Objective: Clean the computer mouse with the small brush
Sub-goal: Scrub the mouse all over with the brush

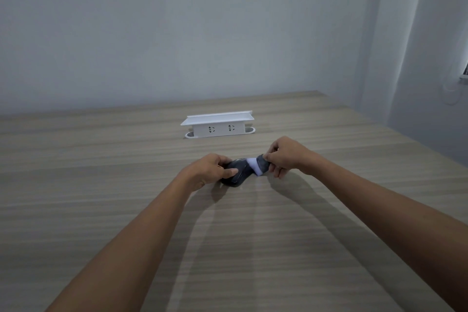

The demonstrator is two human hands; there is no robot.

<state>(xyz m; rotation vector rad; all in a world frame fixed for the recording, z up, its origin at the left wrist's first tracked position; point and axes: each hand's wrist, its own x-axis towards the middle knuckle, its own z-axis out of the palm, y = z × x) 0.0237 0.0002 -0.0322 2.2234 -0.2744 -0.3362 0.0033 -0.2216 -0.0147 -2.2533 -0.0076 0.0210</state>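
Note:
A dark computer mouse [238, 175] rests on the wooden table [101, 185], a little past the middle. My left hand [211, 168] grips it from the left side, thumb on top. My right hand [285, 156] pinches a small brush [258, 167] with a dark grey body and white bristles. The bristles touch the right end of the mouse. Part of the mouse is hidden under my left fingers, and the brush's far end is hidden in my right hand.
A white pop-up power socket box [219, 125] stands on the table behind the mouse, its lid raised. A grey wall rises behind the table. The table's right edge runs diagonally at the right, with a wall corner beyond it.

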